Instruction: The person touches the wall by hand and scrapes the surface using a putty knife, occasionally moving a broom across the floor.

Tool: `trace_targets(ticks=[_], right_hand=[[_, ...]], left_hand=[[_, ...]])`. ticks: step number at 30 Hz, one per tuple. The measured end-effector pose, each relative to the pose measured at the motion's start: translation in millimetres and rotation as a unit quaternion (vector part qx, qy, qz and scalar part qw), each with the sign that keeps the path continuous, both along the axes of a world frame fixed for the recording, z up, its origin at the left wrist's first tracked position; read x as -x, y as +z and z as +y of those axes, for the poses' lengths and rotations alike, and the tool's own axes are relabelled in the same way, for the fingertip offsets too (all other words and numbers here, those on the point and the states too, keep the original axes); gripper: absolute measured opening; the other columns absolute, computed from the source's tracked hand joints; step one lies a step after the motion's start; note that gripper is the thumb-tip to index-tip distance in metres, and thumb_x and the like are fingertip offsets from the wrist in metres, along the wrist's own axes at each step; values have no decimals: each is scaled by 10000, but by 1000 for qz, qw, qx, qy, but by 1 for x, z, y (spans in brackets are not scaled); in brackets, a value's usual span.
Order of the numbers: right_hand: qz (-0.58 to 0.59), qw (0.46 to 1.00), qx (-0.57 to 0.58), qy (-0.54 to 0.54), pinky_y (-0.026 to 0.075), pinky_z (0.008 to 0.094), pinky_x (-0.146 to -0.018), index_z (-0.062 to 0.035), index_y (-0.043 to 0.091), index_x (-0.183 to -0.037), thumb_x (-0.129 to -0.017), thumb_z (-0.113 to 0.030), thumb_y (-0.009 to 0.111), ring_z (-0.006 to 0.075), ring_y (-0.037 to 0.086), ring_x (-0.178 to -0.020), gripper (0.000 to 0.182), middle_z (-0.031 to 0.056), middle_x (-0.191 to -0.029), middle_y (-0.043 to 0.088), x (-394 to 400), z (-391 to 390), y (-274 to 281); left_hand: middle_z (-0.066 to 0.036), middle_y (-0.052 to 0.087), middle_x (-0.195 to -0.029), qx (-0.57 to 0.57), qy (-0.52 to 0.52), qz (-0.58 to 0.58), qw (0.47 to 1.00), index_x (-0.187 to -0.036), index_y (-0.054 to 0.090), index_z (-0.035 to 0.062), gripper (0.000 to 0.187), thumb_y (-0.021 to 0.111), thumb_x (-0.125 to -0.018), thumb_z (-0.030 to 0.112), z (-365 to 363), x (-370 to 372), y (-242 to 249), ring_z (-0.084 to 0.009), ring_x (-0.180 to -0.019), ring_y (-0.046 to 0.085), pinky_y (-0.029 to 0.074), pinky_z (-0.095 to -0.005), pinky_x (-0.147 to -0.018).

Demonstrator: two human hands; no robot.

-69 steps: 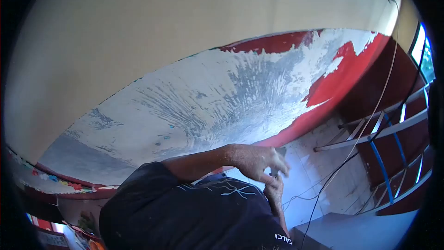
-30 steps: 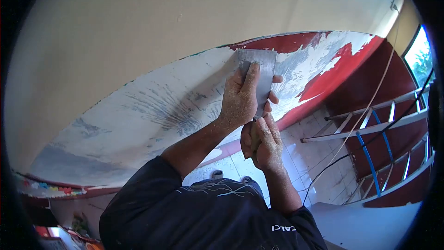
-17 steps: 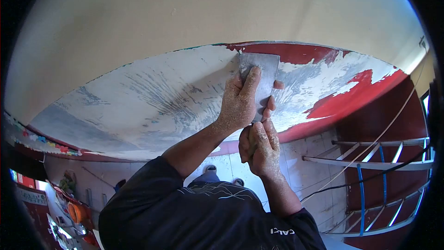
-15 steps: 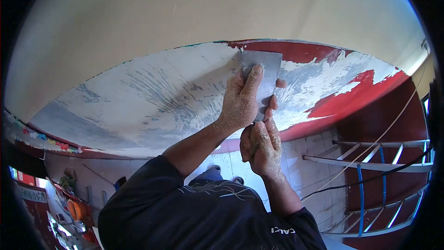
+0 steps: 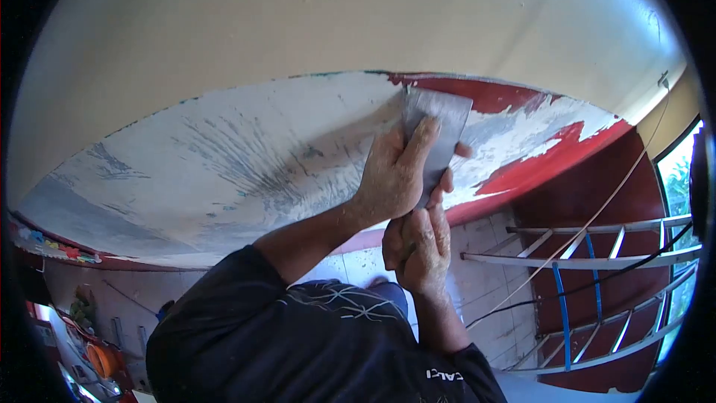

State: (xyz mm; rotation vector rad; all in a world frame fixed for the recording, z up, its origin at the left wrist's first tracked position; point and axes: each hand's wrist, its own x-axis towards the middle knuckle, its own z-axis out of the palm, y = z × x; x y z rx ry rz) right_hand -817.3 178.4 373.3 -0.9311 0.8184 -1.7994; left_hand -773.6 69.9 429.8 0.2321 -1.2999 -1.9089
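Note:
A flat, wide-bladed metal scraper has its far edge against the patchy wall band, beside the upper strip of red paint. My left hand is closed around the blade, thumb on its near face and fingertips showing past the right side. Lower down, my right hand is wrapped round the handle end, which its fingers mostly hide. Pale dust or flecks coat both hands. White and grey scraped surface spreads left of the blade, and more red paint remains on the right.
A cream surface runs above the band. At the right, a metal ladder with blue straps stands by a dark red wall, with a cable crossing it. Tiled floor lies below. An orange round object is at lower left.
The view has turned a little to the right, showing more of the window. Both hands and the scraper have shifted right along the wall, and the upper red strip's left end is farther right.

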Motion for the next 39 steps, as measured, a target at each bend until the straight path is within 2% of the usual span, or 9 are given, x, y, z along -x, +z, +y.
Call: trace_targets(ticks=[8, 12, 16, 19, 22, 23, 26, 29, 39], right_hand=[[-16, 999, -43, -16, 358, 222, -361, -58, -45, -1470, -1011, -199, 324, 99, 373, -385, 605, 29, -555, 410, -1, 0, 10], [-11, 999, -30, -21, 348, 226, -350, 20, 248, -1319, -1008, -230, 346, 100, 368, -378, 411, 33, -545, 402, -6, 0, 17], [-76, 993, -89, -7, 345, 229, -344, -27, 167, -1396, -1007, -223, 334, 109, 362, -367, 466, 31, -543, 398, -6, 0, 18], [-51, 997, -55, -2, 351, 248, -344, -56, 397, -1097, -995, -242, 354, 147, 377, -389, 217, 93, -620, 441, -5, 6, 14], [-25, 998, -57, 6, 349, 250, -341, -66, 408, -999, -995, -245, 362, 151, 379, -390, 185, 93, -615, 438, 1, 3, 16], [-23, 998, -60, 9, 348, 252, -338, -69, 412, -964, -995, -247, 366, 152, 379, -390, 186, 93, -612, 437, 1, 4, 17], [-29, 998, -54, -13, 348, 255, -332, -61, 415, -998, -996, -241, 362, 149, 375, -386, 187, 91, -612, 438, -5, 7, 14], [-28, 997, -68, -26, 320, 225, -346, -5, 307, -1217, -1005, -238, 353, 98, 351, -369, 319, 39, -533, 403, -9, -1, 27], [-18, 998, -65, -19, 358, 254, -330, -64, 406, -1095, -998, -251, 367, 151, 390, -393, 215, 90, -626, 434, -4, 7, 19]], left_hand=[[-122, 667, -876, -10, -18, 39, 999, -1114, 535, 26, 370, 406, -996, 353, 0, 4, 8, -113, -553, 584, 462, -237, -412], [-125, 663, -894, -12, -3, 21, 1000, -1140, 520, 13, 371, 411, -996, 337, 0, 2, 5, -124, -554, 588, 462, -240, -407], [-129, 664, -898, -14, -23, -1, 1000, -1162, 516, 15, 365, 410, -999, 324, -3, 1, 5, -120, -554, 590, 463, -231, -415], [-121, 658, -857, -26, 10, 26, 999, -983, 551, -30, 409, 391, -1003, 345, 3, 3, 6, -80, -511, 562, 440, -214, -397], [-119, 657, -849, -26, 5, 41, 999, -986, 549, -32, 400, 395, -1003, 338, 2, 5, 12, -83, -512, 563, 435, -216, -393], [-138, 668, -883, -5, -14, 24, 1000, -1140, 524, 13, 372, 399, -1001, 335, -2, 3, 8, -121, -567, 597, 463, -230, -415], [-141, 666, -883, -6, -12, 34, 999, -1136, 521, 10, 372, 397, -1002, 334, 2, 1, 7, -122, -567, 598, 463, -229, -414], [-132, 659, -863, -19, -3, 32, 999, -1001, 536, -38, 374, 403, -1001, 312, 0, 0, 18, -85, -529, 569, 432, -223, -395], [-119, 660, -814, -31, 5, 34, 999, -971, 558, -39, 405, 394, -1001, 330, 4, 1, 19, -81, -497, 563, 441, -209, -383]])
